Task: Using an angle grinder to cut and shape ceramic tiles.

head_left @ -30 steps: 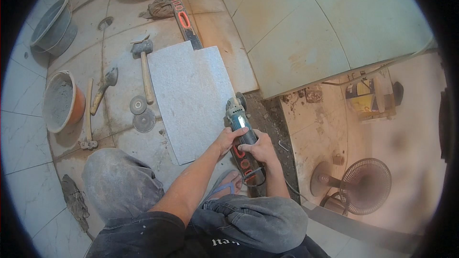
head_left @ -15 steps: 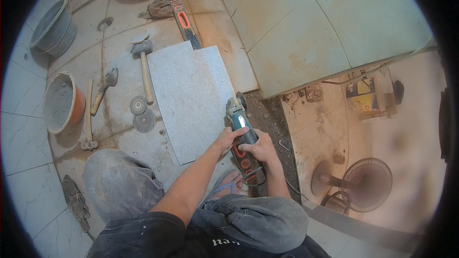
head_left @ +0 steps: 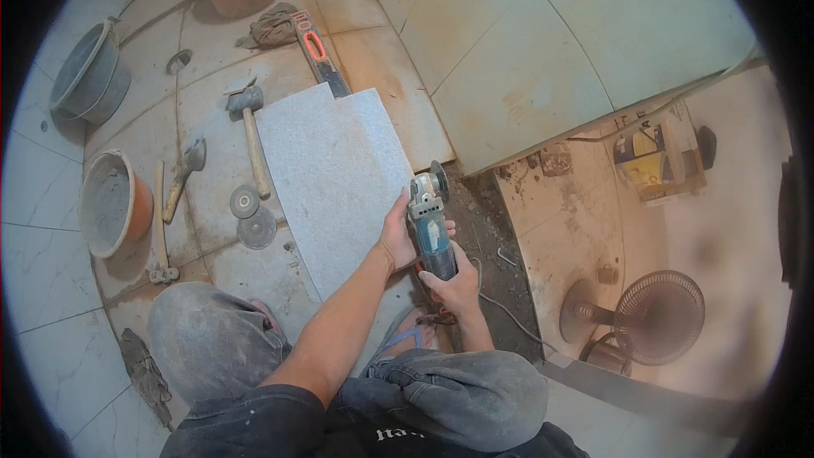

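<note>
1. By the right edge of the tile (head_left: 326,174), a grinder (head_left: 433,242) is being gripped by left hand (head_left: 397,237) and right hand (head_left: 459,285), fingers curled.
2. Cut fingers are being risked by slipping toward the wheel (head_left: 439,181).
3. Chips are being risked by tipping.

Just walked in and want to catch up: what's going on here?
A person holds a teal angle grinder, right grip on its rear, left grip nearer its head. The grinder's disc is just right of a pale notched tile. Two loose discs and a mallet lie left of the tile.
</note>
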`<state>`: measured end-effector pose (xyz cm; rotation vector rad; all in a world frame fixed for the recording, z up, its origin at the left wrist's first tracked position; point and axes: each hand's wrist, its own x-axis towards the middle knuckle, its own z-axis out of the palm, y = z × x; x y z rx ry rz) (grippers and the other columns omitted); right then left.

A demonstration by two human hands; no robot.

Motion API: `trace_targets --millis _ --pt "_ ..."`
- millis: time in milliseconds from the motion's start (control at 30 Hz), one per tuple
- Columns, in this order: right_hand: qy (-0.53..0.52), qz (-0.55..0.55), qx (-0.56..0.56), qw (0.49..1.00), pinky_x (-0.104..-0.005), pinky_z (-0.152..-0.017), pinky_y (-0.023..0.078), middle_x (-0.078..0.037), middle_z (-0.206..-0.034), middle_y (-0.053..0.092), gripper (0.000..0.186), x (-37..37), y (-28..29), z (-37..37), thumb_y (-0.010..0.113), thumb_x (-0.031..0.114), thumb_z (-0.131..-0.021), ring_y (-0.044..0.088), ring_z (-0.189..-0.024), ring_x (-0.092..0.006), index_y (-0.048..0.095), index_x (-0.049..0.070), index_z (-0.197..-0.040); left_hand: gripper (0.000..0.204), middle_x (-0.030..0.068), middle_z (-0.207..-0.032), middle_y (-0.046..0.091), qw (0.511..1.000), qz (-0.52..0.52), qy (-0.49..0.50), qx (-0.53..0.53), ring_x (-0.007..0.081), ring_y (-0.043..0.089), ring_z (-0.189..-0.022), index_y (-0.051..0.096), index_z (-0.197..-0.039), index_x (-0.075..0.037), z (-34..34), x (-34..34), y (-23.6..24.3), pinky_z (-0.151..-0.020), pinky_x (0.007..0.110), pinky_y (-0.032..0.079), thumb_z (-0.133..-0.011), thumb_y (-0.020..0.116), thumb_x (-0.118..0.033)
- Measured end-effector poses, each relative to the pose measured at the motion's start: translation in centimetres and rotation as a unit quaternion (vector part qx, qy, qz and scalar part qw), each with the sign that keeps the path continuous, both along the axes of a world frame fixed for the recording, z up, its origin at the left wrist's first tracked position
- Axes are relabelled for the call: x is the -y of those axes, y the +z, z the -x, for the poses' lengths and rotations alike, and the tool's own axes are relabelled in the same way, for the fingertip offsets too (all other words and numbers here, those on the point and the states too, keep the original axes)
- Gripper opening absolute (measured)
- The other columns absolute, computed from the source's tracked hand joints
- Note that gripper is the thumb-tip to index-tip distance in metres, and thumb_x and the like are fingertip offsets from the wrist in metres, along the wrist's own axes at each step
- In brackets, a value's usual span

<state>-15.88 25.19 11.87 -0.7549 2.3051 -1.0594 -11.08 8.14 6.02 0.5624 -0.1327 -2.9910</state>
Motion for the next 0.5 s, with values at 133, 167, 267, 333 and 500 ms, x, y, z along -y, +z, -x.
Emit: trace_targets --millis 133,167,267,333,500 --pt "0.046 0.019 -0.01 0.999 -0.0399 -0.098 0.054 -0.014 -0.121 0.073 0.069 -0.3 0.7 0.3 0.089 0.025 -0.076 0.07 -0.112 -0.0221 0.064 0.006 -0.137 0.084 0.0307 -0.122 0.067 0.998 -0.056 0.029 0.006 0.0461 0.067 -0.116 0.063 -0.127 0.002 0.1 -0.1 -1.4 -0.108 0.057 0.05 -0.098 0.044 -0.074" --pt "0.073 0.013 0.028 0.997 -0.0394 -0.096 0.054 -0.014 -0.12 0.073 0.064 -1.2 0.4 1.3 0.088 0.026 -0.08 0.071 -0.11 -0.0216 0.064 0.005 -0.135 0.076 0.0254 -0.113 0.069 0.998 -0.058 0.011 -0.007 0.0428 0.069 -0.11 0.065 -0.124 -0.001 -0.2 0.0 -1.4 -0.104 0.055 0.052 -0.098 0.046 -0.07" --pt "0.097 -0.008 0.065 0.993 -0.0376 -0.092 0.055 -0.012 -0.114 0.074 0.052 -2.4 0.5 5.1 0.083 0.027 -0.088 0.071 -0.103 -0.0206 0.065 0.003 -0.131 0.072 0.0202 -0.106 0.072 0.998 -0.053 -0.023 -0.037 0.0384 0.071 -0.104 0.067 -0.121 -0.001 -0.1 -0.5 -2.1 -0.1 0.053 0.054 -0.098 0.048 -0.067" --pt "0.023 0.023 0.112 0.993 -0.0352 -0.085 0.056 -0.009 -0.104 0.072 0.041 -0.7 0.7 6.7 0.073 0.032 -0.099 0.069 -0.092 -0.0186 0.067 -0.001 -0.123 0.071 0.0215 -0.112 0.073 0.999 -0.008 -0.046 -0.015 0.0372 0.071 -0.107 0.067 -0.124 -0.001 0.3 -1.8 -2.2 -0.103 0.053 0.054 -0.099 0.047 -0.065" --pt "-0.013 0.007 0.144 0.989 -0.0327 -0.089 0.052 -0.006 -0.104 0.073 0.055 2.5 2.4 11.3 0.048 0.052 -0.11 0.066 -0.095 -0.0167 0.071 0.002 -0.121 0.065 0.0227 -0.12 0.072 0.984 -0.011 -0.155 -0.089 0.0392 0.071 -0.111 0.065 -0.133 -0.003 0.9 -4.3 -1.0 -0.104 0.052 0.053 -0.099 0.054 -0.057"
